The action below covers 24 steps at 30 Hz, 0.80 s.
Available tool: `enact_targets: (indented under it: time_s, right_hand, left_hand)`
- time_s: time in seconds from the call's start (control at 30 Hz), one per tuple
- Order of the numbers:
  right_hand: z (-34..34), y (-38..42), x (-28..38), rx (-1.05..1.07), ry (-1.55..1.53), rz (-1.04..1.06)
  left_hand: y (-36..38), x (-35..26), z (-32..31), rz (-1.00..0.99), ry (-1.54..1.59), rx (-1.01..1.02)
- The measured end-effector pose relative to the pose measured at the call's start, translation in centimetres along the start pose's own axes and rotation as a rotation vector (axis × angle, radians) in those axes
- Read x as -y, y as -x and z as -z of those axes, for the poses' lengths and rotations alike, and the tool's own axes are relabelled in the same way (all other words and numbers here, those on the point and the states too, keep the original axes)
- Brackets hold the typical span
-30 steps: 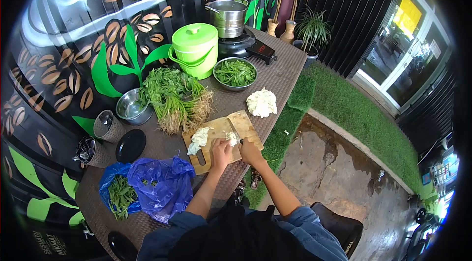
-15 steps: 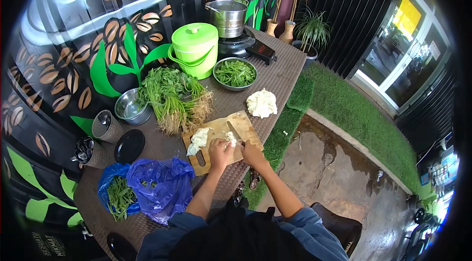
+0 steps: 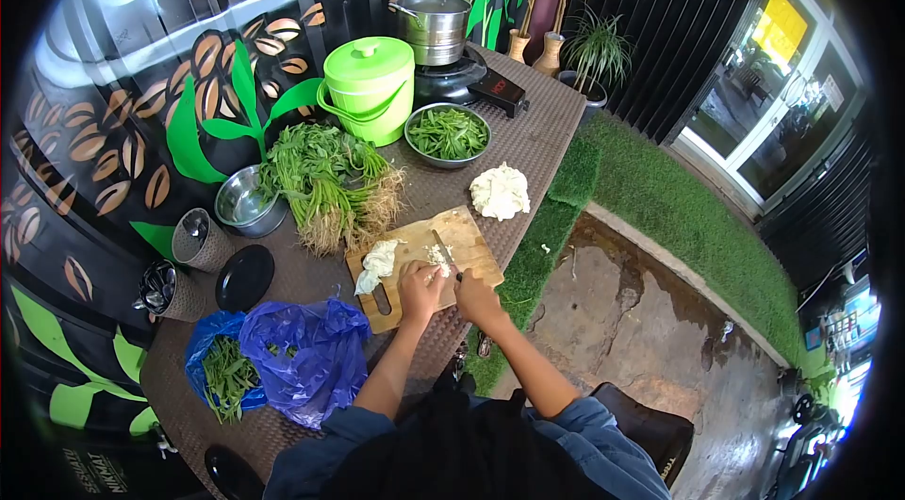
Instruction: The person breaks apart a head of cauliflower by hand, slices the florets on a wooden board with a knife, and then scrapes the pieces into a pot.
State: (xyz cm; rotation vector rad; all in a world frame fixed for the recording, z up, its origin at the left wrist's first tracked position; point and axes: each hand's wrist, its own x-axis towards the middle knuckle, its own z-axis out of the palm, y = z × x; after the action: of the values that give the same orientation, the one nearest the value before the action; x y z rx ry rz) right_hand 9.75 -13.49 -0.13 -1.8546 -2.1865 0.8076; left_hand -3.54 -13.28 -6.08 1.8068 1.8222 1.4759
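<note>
Your left hand: it rests on the cutting board, fingers curled down onto a small white cauliflower piece and pinning it to the wood.
Your right hand: its fingers are clenched around the handle of a knife, whose blade lies across the board right at the white piece.
Cauliflower piece: it sits near the middle of the board, between your two hands and touching the blade.
Cutting board: it lies at the near edge of the bench, with a second white chunk on its left end.
Cauliflower head: it lies on the bench just beyond the board, apart from it.
Leafy greens: a rooted bundle lies left of the board, beside a steel bowl.
Bowl of greens: it stands in front of the green lidded bucket.
Pot: it sits on a stove at the far end of the bench.
Blue plastic bags: they are bunched near your left elbow, one showing green stalks inside.
Black lid: it lies flat beside two woven cups.
</note>
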Motion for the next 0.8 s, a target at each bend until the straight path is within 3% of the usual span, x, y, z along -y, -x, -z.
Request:
enact_targets:
  time_s: [0.07, 0.23, 0.47, 0.63, 0.8]
  right_hand:
    - [-1.8, 1.2, 0.8, -0.025, -0.027, -0.127]
    - [-2.7, 0.0, 0.9, -0.089, -0.117, -0.153]
    - [-1.1, 0.0, 0.6, 0.016, -0.029, -0.035]
    - [-4.2, 0.4, 1.1, -0.156, 0.004, -0.094]
    - [-1.1, -2.1, 0.0, -0.020, -0.068, -0.049]
  left_hand:
    - [0.0, -0.2, 0.2, -0.010, -0.059, 0.007]
    - [-0.1, -0.3, 0.0, 0.007, -0.026, -0.001]
    - [0.0, -0.4, 0.2, -0.013, -0.017, -0.012]
    - [-0.2, -0.5, 0.1, 0.001, -0.037, -0.007]
    - [0.0, -0.3, 0.3, -0.014, -0.057, 0.018]
